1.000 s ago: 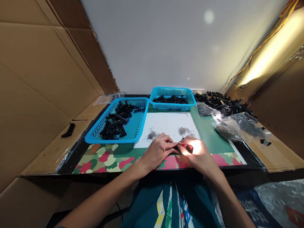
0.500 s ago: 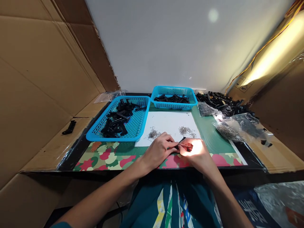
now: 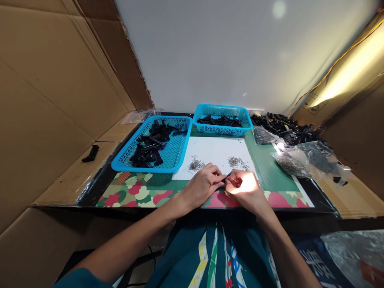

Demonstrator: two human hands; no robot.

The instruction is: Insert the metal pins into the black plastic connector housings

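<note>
My left hand (image 3: 207, 182) is closed, its thumb and fingers pinching a small black plastic part (image 3: 229, 174) just in front of the white sheet. Against the part's other side, my right hand (image 3: 243, 188) has its fingertips pinched together in bright light; what they hold is hidden. Beyond my left hand lies a loose pile of tiny metal springs or pins (image 3: 195, 165). A second pile of tiny metal pieces (image 3: 235, 161) is beyond my right hand. Both piles rest on the white sheet (image 3: 214, 150).
A blue basket (image 3: 182, 154) with black parts stands at left, a smaller blue basket (image 3: 223, 130) behind. At right are a heap of black parts (image 3: 282, 126) and clear bags (image 3: 295, 164) of small metal pieces. One black part (image 3: 91, 153) lies on cardboard at left.
The view has shifted slightly, so the table sits a little higher in the picture. Both hands stay together at the black part; the right fingers have curled in slightly.
</note>
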